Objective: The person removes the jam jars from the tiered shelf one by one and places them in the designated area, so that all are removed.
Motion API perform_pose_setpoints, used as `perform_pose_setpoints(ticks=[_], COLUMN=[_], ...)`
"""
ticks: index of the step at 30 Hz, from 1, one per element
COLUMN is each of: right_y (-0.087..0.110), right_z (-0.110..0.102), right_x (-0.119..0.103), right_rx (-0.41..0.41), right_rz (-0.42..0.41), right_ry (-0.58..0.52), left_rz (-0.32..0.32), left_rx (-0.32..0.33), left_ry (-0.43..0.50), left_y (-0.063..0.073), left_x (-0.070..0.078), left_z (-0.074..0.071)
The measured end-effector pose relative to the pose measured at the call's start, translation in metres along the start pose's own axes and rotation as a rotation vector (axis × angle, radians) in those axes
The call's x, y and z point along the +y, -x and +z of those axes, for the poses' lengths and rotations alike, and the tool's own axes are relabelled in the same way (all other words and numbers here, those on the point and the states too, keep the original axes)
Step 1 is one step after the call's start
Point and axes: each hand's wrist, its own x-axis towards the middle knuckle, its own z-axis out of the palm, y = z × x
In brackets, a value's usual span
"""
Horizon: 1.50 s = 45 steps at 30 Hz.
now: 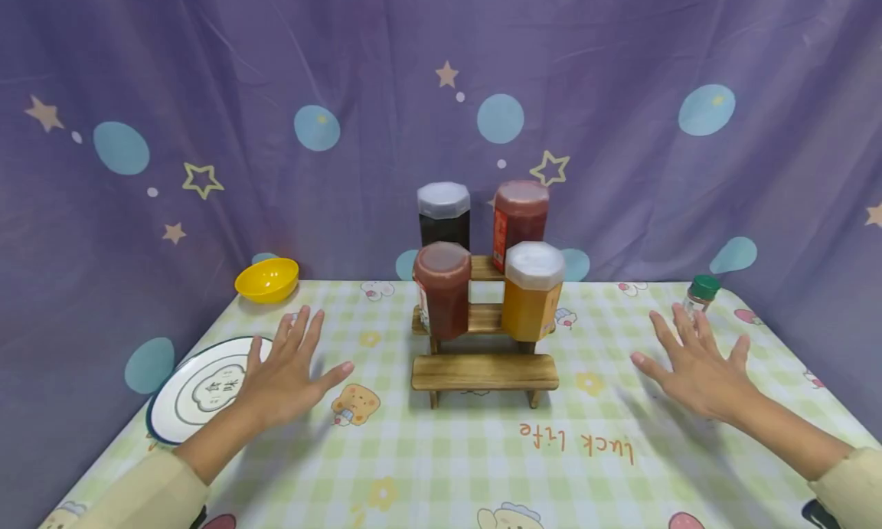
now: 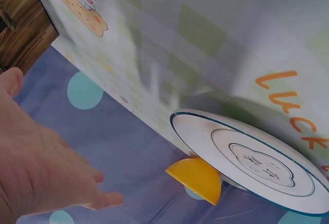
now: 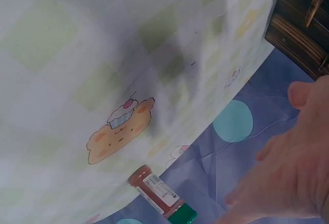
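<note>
Green-capped, a small jar (image 1: 700, 293) stands just beyond a person's right hand (image 1: 706, 372); a white plate (image 1: 207, 385) lies near the left hand (image 1: 282, 382). Fingers (image 1: 313, 334) spread wide, empty above the table (image 1: 448, 471), suggest readiness; any grasp calls for reaching, then curling.

Facing forward and down from the head; nearer, tilted, from left wrist, sharing the plate (image 2: 226, 154); from right, the shaker (image 3: 162, 194).
</note>
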Motion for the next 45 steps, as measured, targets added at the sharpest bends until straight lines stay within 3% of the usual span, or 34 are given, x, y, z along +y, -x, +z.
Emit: perform_pose_setpoints(ticks=[4, 12, 23, 29, 37, 45], right_y=[0.000, -0.006, -0.017, -0.023, -0.034, -0.046], right_z=[-0.005, -0.021, -0.039, -0.047, -0.061, -0.068], right_x=[-0.004, -0.011, -0.020, -0.026, -0.034, -0.044], right_rx=[0.041, 0.142, 0.274, 0.255, 0.139, 0.099], right_rz=[-0.002, -0.013, -0.117, -0.083, -0.056, -0.044], right_ry=[-0.010, -0.017, -0.110, -0.181, -0.335, -0.431], left_rz=[0.004, 0.019, 0.049, 0.045, 0.026, 0.047], left_rx=[0.032, 0.155, 0.180, 0.174, 0.120, 0.103], left_ry=[0.024, 0.092, 0.154, 0.203, 0.339, 0.453], left_y=[-0.001, -0.006, -0.004, -0.003, -0.001, 0.001], left_x=[0.002, 0.005, 0.016, 0.022, 0.033, 0.045], left_z=[0.001, 0.007, 0.015, 0.016, 0.019, 0.021])
